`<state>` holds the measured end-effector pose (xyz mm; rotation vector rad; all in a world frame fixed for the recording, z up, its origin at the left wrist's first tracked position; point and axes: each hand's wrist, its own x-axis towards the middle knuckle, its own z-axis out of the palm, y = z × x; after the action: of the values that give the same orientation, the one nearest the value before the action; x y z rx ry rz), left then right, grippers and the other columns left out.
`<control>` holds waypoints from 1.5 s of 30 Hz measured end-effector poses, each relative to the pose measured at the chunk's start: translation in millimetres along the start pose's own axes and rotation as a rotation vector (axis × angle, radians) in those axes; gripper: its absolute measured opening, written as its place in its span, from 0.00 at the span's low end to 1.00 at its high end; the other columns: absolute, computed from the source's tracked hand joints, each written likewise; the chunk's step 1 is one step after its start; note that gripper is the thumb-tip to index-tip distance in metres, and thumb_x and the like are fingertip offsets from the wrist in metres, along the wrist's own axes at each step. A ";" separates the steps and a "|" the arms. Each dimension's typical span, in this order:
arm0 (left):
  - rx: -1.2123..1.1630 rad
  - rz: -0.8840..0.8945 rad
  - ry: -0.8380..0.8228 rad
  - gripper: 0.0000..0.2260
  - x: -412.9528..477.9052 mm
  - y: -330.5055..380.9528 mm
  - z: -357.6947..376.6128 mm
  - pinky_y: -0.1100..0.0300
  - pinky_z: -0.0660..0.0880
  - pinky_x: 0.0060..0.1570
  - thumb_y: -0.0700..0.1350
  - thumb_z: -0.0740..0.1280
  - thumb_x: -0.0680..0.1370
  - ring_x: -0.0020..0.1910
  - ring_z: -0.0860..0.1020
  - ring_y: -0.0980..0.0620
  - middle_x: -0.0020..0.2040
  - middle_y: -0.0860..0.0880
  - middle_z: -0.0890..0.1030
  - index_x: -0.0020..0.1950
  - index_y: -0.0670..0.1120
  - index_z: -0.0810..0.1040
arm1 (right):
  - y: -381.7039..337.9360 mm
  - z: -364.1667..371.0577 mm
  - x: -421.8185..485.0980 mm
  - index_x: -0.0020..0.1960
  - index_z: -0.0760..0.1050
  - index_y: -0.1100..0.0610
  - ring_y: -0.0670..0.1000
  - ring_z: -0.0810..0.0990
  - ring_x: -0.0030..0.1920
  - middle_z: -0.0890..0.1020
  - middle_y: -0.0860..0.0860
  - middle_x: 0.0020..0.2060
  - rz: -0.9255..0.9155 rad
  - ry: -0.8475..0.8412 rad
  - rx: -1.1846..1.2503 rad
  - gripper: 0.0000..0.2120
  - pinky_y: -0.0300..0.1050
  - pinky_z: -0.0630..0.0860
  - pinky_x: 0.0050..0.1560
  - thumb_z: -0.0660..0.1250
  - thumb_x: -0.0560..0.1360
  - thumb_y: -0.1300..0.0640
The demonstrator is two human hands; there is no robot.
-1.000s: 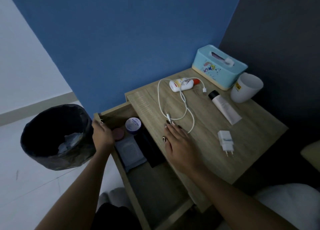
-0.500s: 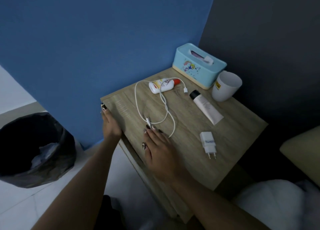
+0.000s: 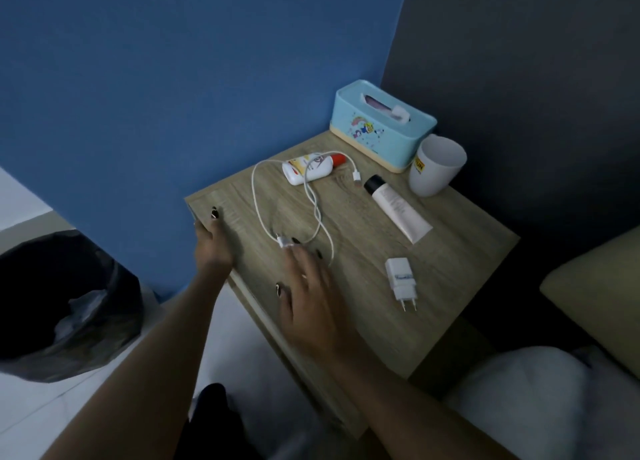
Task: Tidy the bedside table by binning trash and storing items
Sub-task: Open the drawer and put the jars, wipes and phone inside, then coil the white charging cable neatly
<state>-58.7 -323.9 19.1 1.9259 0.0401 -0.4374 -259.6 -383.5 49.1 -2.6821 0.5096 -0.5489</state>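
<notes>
The drawer (image 3: 258, 309) is now pushed shut, the left hand (image 3: 211, 245) is rested flat on the bench's (image 3: 457, 286) left corner, the right hand (image 3: 311, 297) is spread open-fingered at the cable's (image 3: 257, 196) near plug, and cable, charger (image 3: 401, 276) and tube (image 3: 398, 210) are left unstored.

**Dim, murky, soft all over**

Whole shot is underlit with a bluish cast, and the light is flat and even. Shadows on the bedside table (image 3: 450, 286) are faint and soft. The right hand (image 3: 311, 300) is smeared by motion blur. The bin (image 3: 128, 307) at the left is almost a black blob. The wide-angle lens tilts the blue wall (image 3: 173, 78) edges, and the bottom corners go mushy
</notes>
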 end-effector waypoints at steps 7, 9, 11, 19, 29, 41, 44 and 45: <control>0.436 0.185 -0.189 0.34 -87.3 17.0 -47.1 0.52 0.49 0.76 0.55 0.55 0.81 0.79 0.47 0.45 0.79 0.41 0.45 0.78 0.40 0.42 | -9.8 -11.4 -5.8 0.36 0.72 0.54 0.55 0.76 0.42 0.75 0.54 0.39 0.264 -0.056 -0.205 0.12 0.52 0.72 0.42 0.64 0.69 0.45; 0.531 0.253 -0.226 0.34 -105.1 30.6 -62.8 0.53 0.51 0.75 0.54 0.57 0.81 0.79 0.47 0.46 0.80 0.42 0.45 0.79 0.41 0.43 | -14.4 -20.8 -1.1 0.35 0.75 0.52 0.57 0.78 0.39 0.76 0.53 0.35 0.221 -0.021 -0.245 0.10 0.53 0.68 0.45 0.63 0.69 0.46; 0.619 0.430 -0.247 0.34 -112.5 50.9 -78.4 0.55 0.53 0.74 0.50 0.60 0.81 0.79 0.50 0.46 0.80 0.44 0.46 0.79 0.44 0.45 | -25.2 -40.8 7.2 0.36 0.76 0.50 0.55 0.78 0.37 0.77 0.50 0.32 0.143 -0.016 -0.193 0.10 0.52 0.68 0.46 0.61 0.71 0.46; 0.653 1.213 -0.398 0.33 -204.5 180.0 -86.2 0.58 0.53 0.76 0.39 0.65 0.76 0.75 0.57 0.51 0.75 0.50 0.62 0.78 0.46 0.54 | -85.1 -184.8 48.8 0.52 0.76 0.58 0.56 0.79 0.50 0.82 0.57 0.49 0.068 0.106 0.288 0.19 0.53 0.75 0.51 0.49 0.77 0.51; 0.965 1.233 -0.289 0.22 -264.4 281.8 -131.7 0.52 0.72 0.49 0.41 0.55 0.82 0.53 0.77 0.39 0.58 0.39 0.77 0.76 0.48 0.56 | -114.3 -317.8 58.2 0.39 0.72 0.57 0.48 0.70 0.26 0.74 0.52 0.29 0.120 0.054 0.803 0.07 0.44 0.67 0.30 0.61 0.72 0.54; -0.070 0.381 -1.030 0.14 -305.9 332.5 -186.6 0.52 0.78 0.50 0.42 0.53 0.83 0.29 0.68 0.54 0.30 0.49 0.66 0.47 0.42 0.77 | -114.8 -324.8 71.8 0.37 0.81 0.53 0.45 0.61 0.24 0.67 0.48 0.25 0.302 0.191 0.988 0.14 0.41 0.58 0.26 0.62 0.79 0.53; -0.463 0.319 -1.041 0.13 -323.3 351.2 -165.9 0.57 0.78 0.46 0.44 0.53 0.83 0.28 0.69 0.55 0.30 0.51 0.67 0.45 0.45 0.74 | -153.5 -307.1 68.4 0.34 0.73 0.57 0.46 0.61 0.23 0.66 0.48 0.23 0.325 0.167 0.971 0.18 0.38 0.58 0.23 0.56 0.81 0.52; -0.547 0.346 -0.981 0.13 -324.4 361.0 -160.2 0.58 0.78 0.45 0.43 0.53 0.83 0.28 0.73 0.55 0.30 0.52 0.71 0.46 0.45 0.75 | -167.7 -298.7 62.3 0.35 0.72 0.57 0.47 0.62 0.24 0.66 0.48 0.23 0.265 0.147 0.953 0.18 0.39 0.59 0.25 0.56 0.81 0.51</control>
<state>-232.2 -264.1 496.1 1.0055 -0.7242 -0.9686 -289.3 -342.4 393.5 -1.6553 0.4690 -0.6880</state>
